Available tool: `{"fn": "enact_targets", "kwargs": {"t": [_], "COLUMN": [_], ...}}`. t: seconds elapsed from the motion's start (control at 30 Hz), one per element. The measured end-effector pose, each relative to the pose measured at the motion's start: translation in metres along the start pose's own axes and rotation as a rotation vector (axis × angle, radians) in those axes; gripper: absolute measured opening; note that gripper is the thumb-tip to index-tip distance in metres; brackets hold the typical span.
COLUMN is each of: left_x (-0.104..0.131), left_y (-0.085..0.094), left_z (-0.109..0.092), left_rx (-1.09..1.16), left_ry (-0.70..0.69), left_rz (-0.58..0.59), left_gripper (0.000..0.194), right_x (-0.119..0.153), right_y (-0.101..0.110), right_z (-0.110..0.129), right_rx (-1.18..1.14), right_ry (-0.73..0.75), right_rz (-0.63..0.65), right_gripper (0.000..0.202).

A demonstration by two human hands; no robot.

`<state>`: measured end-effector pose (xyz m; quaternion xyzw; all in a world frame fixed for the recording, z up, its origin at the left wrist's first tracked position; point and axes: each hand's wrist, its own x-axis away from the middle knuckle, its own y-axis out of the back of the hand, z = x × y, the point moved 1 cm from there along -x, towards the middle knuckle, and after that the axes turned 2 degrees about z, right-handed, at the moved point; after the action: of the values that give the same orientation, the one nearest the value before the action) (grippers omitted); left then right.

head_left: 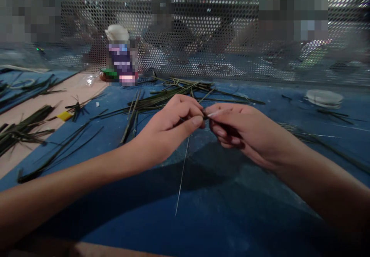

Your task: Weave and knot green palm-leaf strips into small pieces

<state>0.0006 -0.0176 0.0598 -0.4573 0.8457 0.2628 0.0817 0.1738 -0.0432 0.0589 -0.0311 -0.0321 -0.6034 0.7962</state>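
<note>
Over the blue table surface (138, 214), my left hand (180, 122) and my right hand (235, 124) meet at their fingertips. Both are pinched around a small dark strip end, mostly hidden by the fingers. A thin, shiny thread (182, 176) hangs below my left hand, slanting down and left. Behind my left hand lies a loose pile of dark green strips (162, 95).
More strips (26, 128) lie at the left beside a yellow piece (64, 116). A white spool (324, 98) is at the right back. A blurred bottle-like item (121, 62) stands before a perforated metal screen (185, 52). Thin strands lie near my right forearm.
</note>
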Motion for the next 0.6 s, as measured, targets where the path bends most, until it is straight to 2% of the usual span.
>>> {"fn": "enact_targets", "kwargs": {"t": [0.1,0.17,0.23,0.37,0.5,0.6], "left_x": [0.002,0.003,0.003,0.004,0.006,0.008], "left_y": [-0.005,-0.008,-0.01,-0.008,-0.003,-0.003], "left_z": [0.004,0.004,0.0,-0.02,-0.041,-0.046], "left_rx": [0.215,0.354,0.454,0.541,0.538,0.54], "left_ry": [0.145,0.239,0.301,0.399,0.486,0.551], "left_rz": [-0.117,-0.102,-0.075,-0.016,0.043,0.1], "left_gripper": [0.011,0.012,0.013,0.014,0.017,0.02], "right_x": [0.004,0.007,0.01,0.013,0.014,0.013], "right_y": [-0.007,-0.012,-0.016,-0.018,-0.019,-0.02], "right_z": [0.0,0.0,-0.001,-0.001,0.0,-0.001], "right_rx": [0.051,0.135,0.179,0.164,0.134,0.052], "right_ry": [0.167,0.279,0.348,0.448,0.572,0.53], "right_rz": [-0.121,-0.215,-0.257,-0.254,-0.266,-0.237], "right_gripper": [0.019,0.019,0.02,0.019,0.018,0.02]}}
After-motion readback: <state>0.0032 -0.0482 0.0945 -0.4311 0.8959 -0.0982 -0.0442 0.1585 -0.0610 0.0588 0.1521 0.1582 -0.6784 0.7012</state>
